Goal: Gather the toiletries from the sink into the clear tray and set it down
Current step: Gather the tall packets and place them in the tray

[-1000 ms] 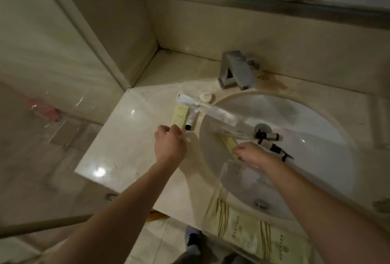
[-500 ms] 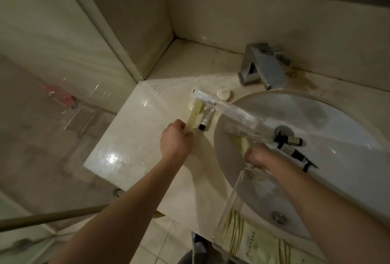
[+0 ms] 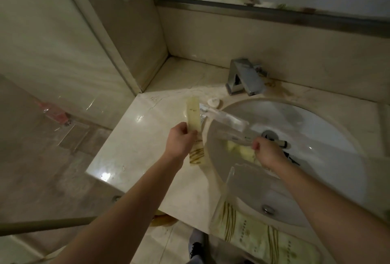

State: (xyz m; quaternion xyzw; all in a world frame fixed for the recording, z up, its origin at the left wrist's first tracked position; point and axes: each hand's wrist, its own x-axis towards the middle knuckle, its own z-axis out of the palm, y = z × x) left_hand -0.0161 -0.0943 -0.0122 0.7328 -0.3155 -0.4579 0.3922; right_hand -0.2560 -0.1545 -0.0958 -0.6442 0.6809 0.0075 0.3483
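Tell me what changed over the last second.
The left hand lifted the yellow packet off the counter, where it had lain beside a small tube. The right hand now pinches a clear wrapped item over the sink. The tray stayed put.

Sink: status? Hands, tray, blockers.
Left hand grips yellow packet. Right hand pinches clear sleeve over basin. Tray at near rim. No blockers.

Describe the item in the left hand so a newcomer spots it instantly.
Start at the chrome faucet, then drop to the counter left of the sink basin. The left hand grips a flat pale-yellow sachet, upright, with brown stripes near its lower end.
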